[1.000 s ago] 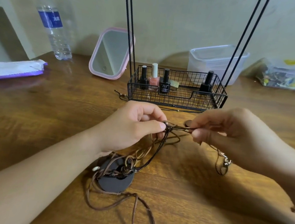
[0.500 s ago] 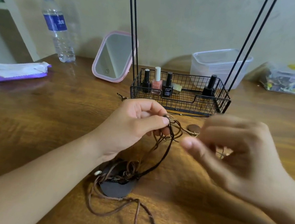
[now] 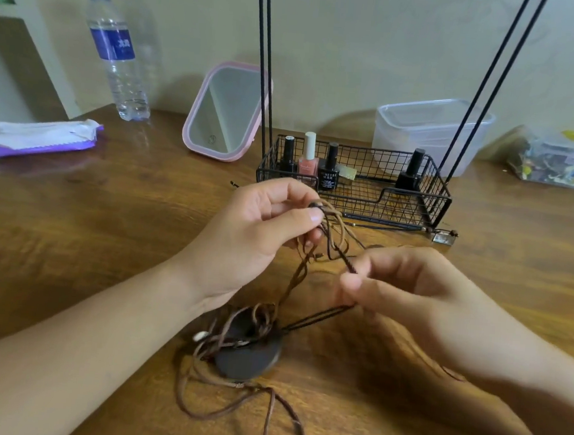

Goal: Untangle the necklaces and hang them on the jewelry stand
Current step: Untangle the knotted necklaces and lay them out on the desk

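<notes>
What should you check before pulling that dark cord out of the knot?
1. Left hand pinches the knot: ok.
2. Right hand pinches the dark cord: ok.
3. Dark cord free of the brown cords: not ok, they cross between the hands.
4. Pendant resting flat on the table: ok.
5. Pile of cords on the pendant loosened: not ok, bunched up.
6. Stand has a free bar up top: cannot tell, out of frame.

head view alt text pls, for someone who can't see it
A person's left hand and right hand pinch tangled brown and black cord necklaces above a wooden table, a dark round pendant resting below. Behind stands a black wire jewelry stand holding nail polish bottles.
</notes>
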### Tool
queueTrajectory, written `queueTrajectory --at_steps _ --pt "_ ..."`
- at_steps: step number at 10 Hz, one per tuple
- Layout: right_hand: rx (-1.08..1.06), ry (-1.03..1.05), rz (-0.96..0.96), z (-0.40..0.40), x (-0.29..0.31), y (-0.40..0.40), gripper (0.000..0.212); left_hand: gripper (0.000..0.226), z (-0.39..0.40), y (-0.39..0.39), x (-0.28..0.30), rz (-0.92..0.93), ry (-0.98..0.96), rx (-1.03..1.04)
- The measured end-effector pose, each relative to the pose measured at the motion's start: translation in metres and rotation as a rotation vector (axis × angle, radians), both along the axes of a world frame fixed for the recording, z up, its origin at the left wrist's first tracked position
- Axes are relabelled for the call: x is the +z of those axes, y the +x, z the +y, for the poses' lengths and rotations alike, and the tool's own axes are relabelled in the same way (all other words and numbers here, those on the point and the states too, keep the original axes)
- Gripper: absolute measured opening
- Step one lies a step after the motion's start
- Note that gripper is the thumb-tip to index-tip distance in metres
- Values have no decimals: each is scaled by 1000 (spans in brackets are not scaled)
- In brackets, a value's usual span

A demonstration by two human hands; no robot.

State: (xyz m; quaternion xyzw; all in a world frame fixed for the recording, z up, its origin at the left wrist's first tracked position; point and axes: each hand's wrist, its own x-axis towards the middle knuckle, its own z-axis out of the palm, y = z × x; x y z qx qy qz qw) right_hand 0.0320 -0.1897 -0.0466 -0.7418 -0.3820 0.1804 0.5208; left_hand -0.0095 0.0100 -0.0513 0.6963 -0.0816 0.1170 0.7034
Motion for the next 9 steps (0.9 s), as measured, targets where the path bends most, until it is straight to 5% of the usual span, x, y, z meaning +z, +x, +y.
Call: queueTrajectory --at_steps 2,4,5,7,8,9 --pt "79 179 154 -13 19 11 29 18 5 4 0 18 -91 112" --pt "119 94 222 -29 24 21 25 12 1 1 2 -57 -54 71" --pt "173 254 227 -29 30 21 26 8 0 0 3 -131 -75 64" --pt "13 -7 -251 -29 21 24 22 12 8 1 4 -216 -127 92" --pt "-43 162 -182 -23 22 16 17 14 6 0 3 -231 -101 79" --pt "-22 356 147 -16 20 10 17 15 3 -1 2 -260 -32 71"
